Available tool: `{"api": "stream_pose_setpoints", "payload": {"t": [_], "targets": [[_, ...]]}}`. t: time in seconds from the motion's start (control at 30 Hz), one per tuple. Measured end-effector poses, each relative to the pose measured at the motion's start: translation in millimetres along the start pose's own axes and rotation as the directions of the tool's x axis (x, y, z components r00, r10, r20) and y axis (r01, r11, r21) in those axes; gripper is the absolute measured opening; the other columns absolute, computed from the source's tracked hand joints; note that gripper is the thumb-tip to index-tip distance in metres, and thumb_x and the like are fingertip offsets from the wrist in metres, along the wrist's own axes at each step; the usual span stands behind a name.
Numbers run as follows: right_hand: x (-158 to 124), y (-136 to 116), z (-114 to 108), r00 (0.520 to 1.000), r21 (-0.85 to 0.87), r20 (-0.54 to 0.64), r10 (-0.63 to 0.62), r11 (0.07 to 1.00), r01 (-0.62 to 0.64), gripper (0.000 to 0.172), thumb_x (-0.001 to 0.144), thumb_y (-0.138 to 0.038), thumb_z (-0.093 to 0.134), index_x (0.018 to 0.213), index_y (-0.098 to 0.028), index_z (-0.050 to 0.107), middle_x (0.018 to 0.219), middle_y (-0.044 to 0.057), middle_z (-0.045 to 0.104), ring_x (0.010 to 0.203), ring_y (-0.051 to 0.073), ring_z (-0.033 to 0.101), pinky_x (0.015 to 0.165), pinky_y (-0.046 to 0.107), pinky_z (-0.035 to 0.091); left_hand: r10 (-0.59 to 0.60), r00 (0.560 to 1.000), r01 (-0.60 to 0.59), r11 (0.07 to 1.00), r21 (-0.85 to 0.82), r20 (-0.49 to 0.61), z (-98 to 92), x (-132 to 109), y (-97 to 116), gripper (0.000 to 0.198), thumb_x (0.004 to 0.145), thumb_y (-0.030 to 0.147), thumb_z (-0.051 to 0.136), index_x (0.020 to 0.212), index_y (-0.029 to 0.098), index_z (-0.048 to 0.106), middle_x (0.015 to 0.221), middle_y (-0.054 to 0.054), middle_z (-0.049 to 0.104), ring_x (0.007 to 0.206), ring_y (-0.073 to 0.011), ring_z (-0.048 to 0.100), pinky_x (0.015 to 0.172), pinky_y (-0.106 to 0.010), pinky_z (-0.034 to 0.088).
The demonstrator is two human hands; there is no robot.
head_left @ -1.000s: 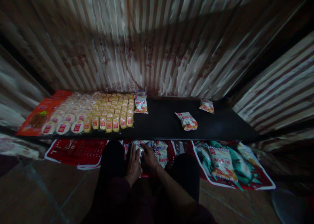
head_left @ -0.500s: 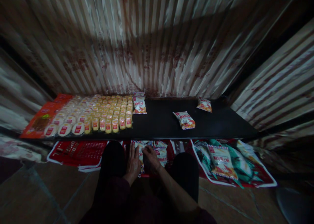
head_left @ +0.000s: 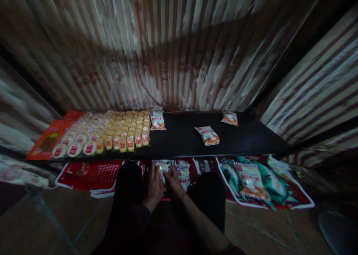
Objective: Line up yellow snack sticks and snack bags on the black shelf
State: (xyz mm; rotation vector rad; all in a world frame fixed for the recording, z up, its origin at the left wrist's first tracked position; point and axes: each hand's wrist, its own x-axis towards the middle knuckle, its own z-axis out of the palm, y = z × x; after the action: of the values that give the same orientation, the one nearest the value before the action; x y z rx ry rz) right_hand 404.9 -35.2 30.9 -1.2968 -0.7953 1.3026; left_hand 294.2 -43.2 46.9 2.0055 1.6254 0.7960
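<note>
Low between my knees, a white-and-orange snack bag with a striped edge lies between my two hands. My left hand runs along its left side, fingers long and together against the wrapper. From the right, my right hand grips the bag with thumb and bent fingers. The bag's lower part is hidden by the hands. Just right of it, another snack bag of the same kind rests in the red basket below the shelf.
On the black shelf stand rows of yellow wrapped cakes, round white packs and orange packets. Snack bags stand beside the cakes, and two loose ones lie farther right. Red baskets sit below.
The camera view has shifted slightly. My right hand has moved a little up along the snack bag, its fingers now nearer the top; my left hand keeps to the left side.
</note>
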Motion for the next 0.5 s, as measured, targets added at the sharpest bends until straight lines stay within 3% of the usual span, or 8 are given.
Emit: {"api": "stream_pose_setpoints", "payload": {"t": [0.13,0.37,0.5], "targets": [[-4.1,-1.0,-4.3,0.997,0.178,-0.03,0.075,0.982,-0.069,0.061,0.065,-0.05,0.067,0.116,-0.024,0.045,0.087,0.002,0.066,0.08,0.019,0.064,0.07,0.029,0.05,0.008,1.0,-0.008,0.999,-0.036,0.008,-0.4,-1.9,5.2,0.055,0.085,0.011,0.032,0.139,0.01,0.036,0.155,-0.011,0.02,0.143,-0.0197,0.015,0.116,-0.038,0.022],[-10.7,-12.1,-9.6,0.994,0.079,-0.085,0.067,0.995,-0.06,0.059,0.066,-0.056,0.065,0.114,-0.025,0.048,0.095,0.005,0.065,0.088,0.021,0.064,0.069,0.028,0.052,-0.013,1.0,0.012,0.996,-0.084,-0.016,-6.8,-2.3,20.1,0.053,0.087,0.016,0.031,0.14,0.013,0.036,0.154,-0.009,0.024,0.142,-0.0194,0.017,0.117,-0.039,0.022],[-12.8,-25.8,-8.0,0.995,0.127,-0.102,0.019,0.992,-0.006,0.061,0.064,-0.054,0.067,0.115,-0.024,0.049,0.101,0.007,0.065,0.095,0.023,0.064,0.078,0.033,0.052,0.008,1.0,-0.008,0.997,-0.077,-0.001,-12.6,0.3,28.1,0.053,0.088,0.019,0.031,0.141,0.012,0.034,0.155,-0.011,0.019,0.142,-0.0194,0.016,0.116,-0.038,0.022]]}}
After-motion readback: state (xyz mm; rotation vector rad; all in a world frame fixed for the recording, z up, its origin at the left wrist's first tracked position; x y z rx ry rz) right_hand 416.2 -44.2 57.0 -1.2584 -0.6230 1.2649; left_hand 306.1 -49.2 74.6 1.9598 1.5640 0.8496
